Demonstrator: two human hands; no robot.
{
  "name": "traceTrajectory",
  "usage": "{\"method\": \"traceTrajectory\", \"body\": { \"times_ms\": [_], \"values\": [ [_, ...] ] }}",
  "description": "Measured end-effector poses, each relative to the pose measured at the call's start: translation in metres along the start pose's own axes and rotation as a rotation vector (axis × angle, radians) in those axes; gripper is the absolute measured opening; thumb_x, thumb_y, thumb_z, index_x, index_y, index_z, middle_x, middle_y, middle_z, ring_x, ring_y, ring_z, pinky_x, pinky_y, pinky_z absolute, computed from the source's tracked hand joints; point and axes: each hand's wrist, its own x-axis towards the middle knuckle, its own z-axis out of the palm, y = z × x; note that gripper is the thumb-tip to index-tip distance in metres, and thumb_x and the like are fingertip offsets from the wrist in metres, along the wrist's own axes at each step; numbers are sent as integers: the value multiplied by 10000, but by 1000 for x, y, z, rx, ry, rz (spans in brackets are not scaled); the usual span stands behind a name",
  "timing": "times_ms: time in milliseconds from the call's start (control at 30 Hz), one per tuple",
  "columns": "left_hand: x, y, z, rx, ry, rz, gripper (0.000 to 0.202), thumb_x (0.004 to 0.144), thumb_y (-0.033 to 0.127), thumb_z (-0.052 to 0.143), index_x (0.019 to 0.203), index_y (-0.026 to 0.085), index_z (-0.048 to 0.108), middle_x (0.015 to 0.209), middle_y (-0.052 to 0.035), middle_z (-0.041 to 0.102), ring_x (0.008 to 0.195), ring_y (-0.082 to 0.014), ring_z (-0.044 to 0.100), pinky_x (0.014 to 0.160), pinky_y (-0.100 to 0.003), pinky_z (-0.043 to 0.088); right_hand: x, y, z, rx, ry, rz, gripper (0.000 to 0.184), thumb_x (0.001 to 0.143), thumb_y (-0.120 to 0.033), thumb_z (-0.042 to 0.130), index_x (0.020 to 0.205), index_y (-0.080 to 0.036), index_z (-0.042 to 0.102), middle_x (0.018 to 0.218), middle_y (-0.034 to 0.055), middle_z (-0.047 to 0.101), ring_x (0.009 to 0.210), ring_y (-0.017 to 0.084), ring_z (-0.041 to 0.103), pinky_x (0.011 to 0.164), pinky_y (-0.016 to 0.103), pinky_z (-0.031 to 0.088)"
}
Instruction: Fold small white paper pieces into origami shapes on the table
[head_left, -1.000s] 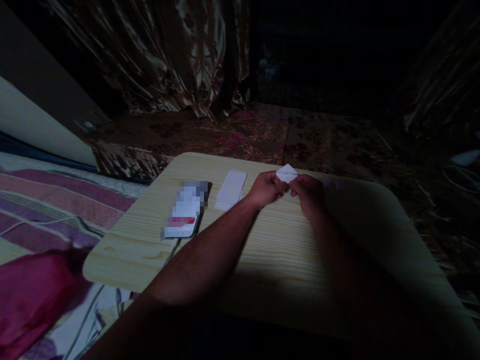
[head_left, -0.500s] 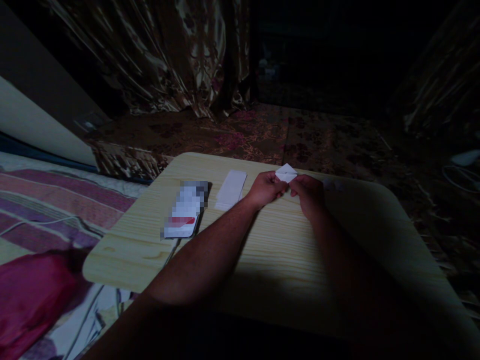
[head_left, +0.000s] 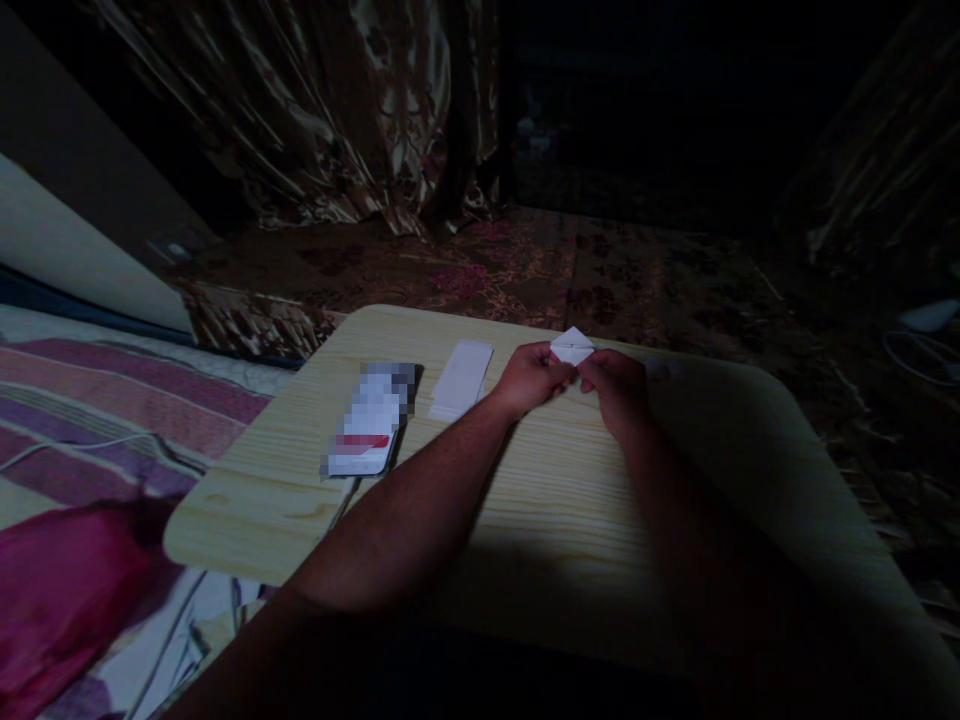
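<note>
A small piece of folded white paper (head_left: 573, 343), diamond-shaped with a crease across its middle, is held up over the far part of the table. My left hand (head_left: 534, 380) pinches its left side, fingers closed. On the right side, my right hand (head_left: 616, 386) grips the paper between thumb and fingers. Both thumbs come close together at its lower corner. Left of my left hand lies a stack of white paper strips (head_left: 463, 375) on the wooden table (head_left: 555, 490).
A phone (head_left: 373, 420) with a blurred screen lies on the left of the table, a cable running from it. A bed with a striped cover (head_left: 112, 390) and a pink cloth (head_left: 67, 590) is at the left. Patterned curtains (head_left: 360, 110) hang behind. Faint pale bits (head_left: 658, 371) lie beyond my right hand.
Both hands keep the same hold on the folded paper, in nearly the same place. The view has barely shifted, and the pale bits by my right hand look dimmer.
</note>
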Motion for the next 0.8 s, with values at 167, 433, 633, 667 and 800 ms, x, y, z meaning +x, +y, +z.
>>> {"method": "traceTrajectory", "body": {
  "times_ms": [167,433,633,667,800],
  "values": [
    [0,0,0,0,-5,4,206,666,272,685,645,149,521,534,22,567,424,-50,446,435,-202,302,1,1,1,7,4,7,144,669,-325,611,662,-183,630,498,-35,568,489,127,516,507,247,383],
    [1,-3,-1,73,-35,21,179,690,271,668,676,146,540,547,20,558,435,-55,449,439,-203,299,0,-1,-3,-45,1,-21,145,684,-319,609,641,-181,619,503,-32,581,496,128,518,513,249,379],
    [4,-6,-2,52,49,78,191,695,298,680,712,157,553,549,47,514,456,-49,402,455,-202,273,-1,-3,-2,-35,-5,-14,128,681,-301,601,619,-189,605,487,-40,568,486,120,503,522,247,382],
    [5,-7,-2,44,68,83,196,687,300,689,713,154,561,566,44,521,471,-50,406,463,-202,277,-2,-4,-2,-34,-7,-7,125,678,-300,602,620,-190,605,485,-41,567,483,120,498,517,247,377],
    [6,-7,-3,-4,92,52,206,650,284,708,756,148,595,619,31,563,506,-61,435,482,-206,292,-3,-6,-1,-62,-31,8,125,667,-311,614,636,-189,614,484,-40,563,477,122,491,503,249,362]
  ]
}}
